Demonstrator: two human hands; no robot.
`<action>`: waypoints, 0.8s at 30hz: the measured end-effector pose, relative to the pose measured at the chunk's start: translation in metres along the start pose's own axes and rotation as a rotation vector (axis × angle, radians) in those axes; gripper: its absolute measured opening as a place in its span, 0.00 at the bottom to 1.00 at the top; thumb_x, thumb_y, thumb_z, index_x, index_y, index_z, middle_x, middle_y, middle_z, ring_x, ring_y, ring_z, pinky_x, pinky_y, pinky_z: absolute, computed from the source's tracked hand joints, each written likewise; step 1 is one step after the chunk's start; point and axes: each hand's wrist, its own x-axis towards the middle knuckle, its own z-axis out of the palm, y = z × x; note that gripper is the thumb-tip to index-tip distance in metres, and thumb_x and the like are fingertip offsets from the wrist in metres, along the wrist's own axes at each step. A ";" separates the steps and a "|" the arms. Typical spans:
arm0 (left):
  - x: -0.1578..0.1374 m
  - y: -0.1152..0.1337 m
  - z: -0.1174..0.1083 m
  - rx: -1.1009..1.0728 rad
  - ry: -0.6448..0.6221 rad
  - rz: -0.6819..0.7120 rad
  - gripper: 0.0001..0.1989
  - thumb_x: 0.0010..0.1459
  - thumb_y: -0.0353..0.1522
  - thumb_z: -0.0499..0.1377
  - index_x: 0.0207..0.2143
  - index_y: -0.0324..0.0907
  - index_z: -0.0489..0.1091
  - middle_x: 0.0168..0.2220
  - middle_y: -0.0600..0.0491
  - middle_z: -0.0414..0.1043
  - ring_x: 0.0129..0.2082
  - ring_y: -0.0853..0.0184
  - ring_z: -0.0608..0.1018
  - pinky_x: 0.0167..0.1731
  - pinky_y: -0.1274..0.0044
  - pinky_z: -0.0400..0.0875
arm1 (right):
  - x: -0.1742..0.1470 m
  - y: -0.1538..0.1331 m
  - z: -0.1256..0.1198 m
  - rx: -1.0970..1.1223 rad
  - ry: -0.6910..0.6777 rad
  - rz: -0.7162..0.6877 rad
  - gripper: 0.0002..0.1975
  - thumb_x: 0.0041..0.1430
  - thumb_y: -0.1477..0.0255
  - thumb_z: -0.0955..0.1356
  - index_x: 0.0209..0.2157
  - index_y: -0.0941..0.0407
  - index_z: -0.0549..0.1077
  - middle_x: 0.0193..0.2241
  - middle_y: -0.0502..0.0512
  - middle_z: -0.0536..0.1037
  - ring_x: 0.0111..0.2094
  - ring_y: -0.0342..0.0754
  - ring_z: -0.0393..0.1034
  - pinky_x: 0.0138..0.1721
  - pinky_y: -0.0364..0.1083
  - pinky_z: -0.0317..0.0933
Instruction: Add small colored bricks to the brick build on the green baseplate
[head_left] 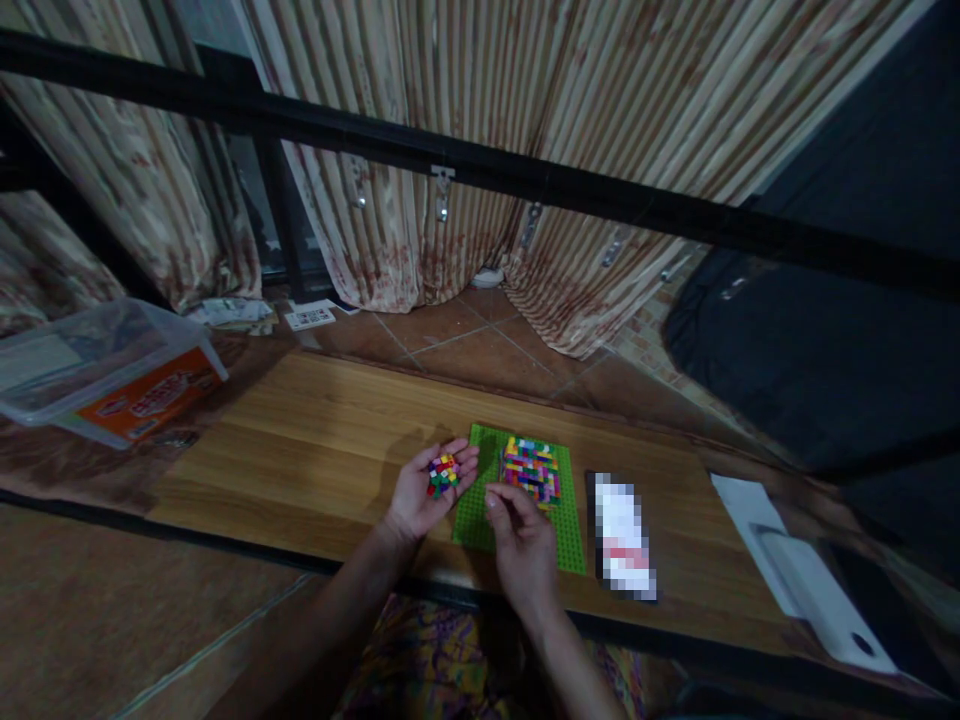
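No writing can be made out on the clear tub's orange label (142,400), while on the wooden table (315,440) the left hand (427,495) lies palm-up, cupping small multicoloured bricks (442,474), and the right hand (521,545), fingers curled and pinched, hovers over a green baseplate (480,510) bearing a colourful brick block (531,470).

- A left hand (429,492) is lying palm up over a wooden table (300,440), cupping a pile of small coloured bricks (442,474).
- A right hand (521,545) is hovering over a green baseplate (480,510), fingers pinched together.
- A multicoloured build (531,470) is sitting on the baseplate.
- A phone (621,535) is lying just right of it.
- A clear tub (105,365) is resting at far left.
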 end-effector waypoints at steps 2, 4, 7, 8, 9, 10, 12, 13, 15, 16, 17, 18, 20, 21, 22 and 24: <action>-0.001 0.000 0.000 -0.012 0.002 0.001 0.15 0.61 0.31 0.49 0.42 0.31 0.72 0.38 0.41 0.77 0.33 0.65 0.80 0.35 0.74 0.76 | 0.001 0.003 -0.011 0.053 0.060 0.077 0.12 0.58 0.63 0.66 0.38 0.55 0.76 0.34 0.53 0.78 0.32 0.46 0.71 0.34 0.45 0.65; -0.001 0.000 0.000 -0.020 0.011 -0.003 0.15 0.61 0.31 0.49 0.42 0.31 0.72 0.38 0.41 0.77 0.32 0.65 0.80 0.34 0.75 0.76 | 0.003 0.004 -0.022 0.106 0.129 0.136 0.14 0.55 0.61 0.68 0.38 0.55 0.77 0.34 0.54 0.79 0.32 0.47 0.72 0.34 0.46 0.66; -0.001 0.000 0.000 -0.026 0.024 -0.006 0.14 0.61 0.30 0.50 0.41 0.31 0.72 0.37 0.41 0.77 0.31 0.66 0.79 0.31 0.77 0.75 | 0.009 0.006 -0.037 0.202 0.218 0.199 0.15 0.51 0.61 0.71 0.38 0.55 0.78 0.35 0.55 0.80 0.32 0.47 0.73 0.35 0.47 0.67; -0.001 0.000 0.001 -0.027 0.024 -0.008 0.14 0.61 0.30 0.50 0.41 0.31 0.72 0.37 0.41 0.77 0.30 0.67 0.79 0.30 0.77 0.75 | 0.011 0.007 -0.041 0.253 0.238 0.216 0.15 0.50 0.61 0.72 0.37 0.55 0.78 0.35 0.55 0.80 0.32 0.46 0.73 0.36 0.47 0.67; -0.001 0.000 0.001 -0.028 0.024 -0.010 0.14 0.61 0.30 0.50 0.41 0.31 0.72 0.37 0.41 0.77 0.30 0.67 0.79 0.30 0.77 0.75 | 0.013 0.007 -0.044 0.316 0.253 0.232 0.15 0.48 0.62 0.73 0.37 0.54 0.78 0.35 0.54 0.80 0.32 0.46 0.73 0.36 0.47 0.67; -0.001 0.001 0.001 -0.028 0.022 -0.012 0.14 0.61 0.30 0.50 0.41 0.31 0.72 0.37 0.40 0.77 0.30 0.67 0.79 0.30 0.78 0.75 | 0.015 0.007 -0.047 0.386 0.266 0.244 0.15 0.47 0.62 0.74 0.36 0.54 0.79 0.35 0.54 0.81 0.32 0.46 0.74 0.37 0.48 0.67; -0.001 0.001 0.001 -0.025 0.021 -0.011 0.14 0.60 0.29 0.50 0.42 0.31 0.72 0.38 0.40 0.77 0.30 0.67 0.79 0.31 0.78 0.75 | 0.018 0.008 -0.051 0.513 0.285 0.263 0.14 0.44 0.64 0.76 0.34 0.54 0.79 0.34 0.54 0.81 0.32 0.46 0.74 0.38 0.48 0.68; -0.001 0.001 0.001 -0.024 0.020 -0.010 0.14 0.61 0.29 0.50 0.42 0.31 0.72 0.38 0.40 0.77 0.30 0.67 0.79 0.31 0.78 0.75 | 0.019 0.008 -0.052 0.556 0.290 0.268 0.13 0.43 0.64 0.76 0.33 0.54 0.79 0.34 0.54 0.81 0.32 0.45 0.74 0.38 0.48 0.68; -0.001 0.001 0.001 -0.020 0.016 -0.006 0.14 0.61 0.29 0.50 0.41 0.31 0.72 0.37 0.41 0.77 0.30 0.67 0.79 0.32 0.77 0.75 | 0.020 0.007 -0.053 0.600 0.289 0.271 0.13 0.43 0.65 0.76 0.33 0.53 0.79 0.33 0.54 0.81 0.32 0.45 0.75 0.39 0.48 0.68; -0.001 0.001 0.001 -0.017 0.013 -0.006 0.14 0.61 0.29 0.50 0.41 0.31 0.72 0.37 0.40 0.77 0.30 0.67 0.79 0.32 0.77 0.75 | 0.019 0.007 -0.053 0.604 0.282 0.273 0.12 0.44 0.66 0.76 0.33 0.53 0.80 0.34 0.54 0.81 0.32 0.45 0.75 0.39 0.48 0.68; -0.001 0.001 0.001 -0.015 0.011 -0.008 0.14 0.61 0.29 0.50 0.42 0.31 0.72 0.37 0.40 0.76 0.30 0.67 0.79 0.32 0.77 0.75 | 0.019 0.007 -0.053 0.599 0.275 0.278 0.12 0.44 0.66 0.76 0.33 0.53 0.80 0.34 0.54 0.81 0.32 0.45 0.75 0.39 0.48 0.69; -0.001 0.001 0.001 -0.013 0.011 -0.009 0.14 0.60 0.28 0.50 0.42 0.31 0.72 0.38 0.40 0.76 0.30 0.67 0.79 0.32 0.77 0.75 | 0.018 0.007 -0.053 0.589 0.268 0.282 0.12 0.44 0.66 0.76 0.34 0.53 0.79 0.34 0.54 0.81 0.32 0.46 0.75 0.38 0.49 0.69; -0.001 0.001 0.001 -0.011 0.016 -0.011 0.14 0.60 0.28 0.50 0.42 0.32 0.72 0.38 0.41 0.77 0.31 0.67 0.79 0.33 0.77 0.75 | 0.018 0.007 -0.054 0.561 0.262 0.289 0.12 0.45 0.66 0.76 0.34 0.52 0.79 0.34 0.54 0.81 0.32 0.47 0.76 0.36 0.49 0.69; -0.001 0.001 0.002 -0.009 0.019 -0.012 0.14 0.60 0.28 0.50 0.42 0.32 0.72 0.38 0.41 0.77 0.31 0.67 0.79 0.33 0.77 0.75 | 0.017 0.007 -0.055 0.550 0.263 0.288 0.12 0.45 0.66 0.75 0.34 0.52 0.79 0.33 0.54 0.81 0.32 0.48 0.76 0.35 0.49 0.70; -0.001 0.001 0.002 -0.008 0.021 -0.012 0.14 0.60 0.28 0.50 0.42 0.32 0.72 0.38 0.40 0.77 0.31 0.67 0.79 0.33 0.77 0.75 | 0.018 0.008 -0.056 0.545 0.268 0.285 0.12 0.45 0.66 0.75 0.34 0.52 0.79 0.33 0.54 0.81 0.33 0.48 0.76 0.34 0.49 0.70; -0.001 0.001 0.003 -0.001 0.022 -0.008 0.13 0.60 0.28 0.51 0.42 0.31 0.72 0.38 0.40 0.77 0.31 0.67 0.79 0.34 0.77 0.75 | 0.019 0.010 -0.059 0.550 0.289 0.271 0.12 0.45 0.66 0.76 0.34 0.53 0.79 0.31 0.54 0.81 0.33 0.49 0.76 0.34 0.49 0.70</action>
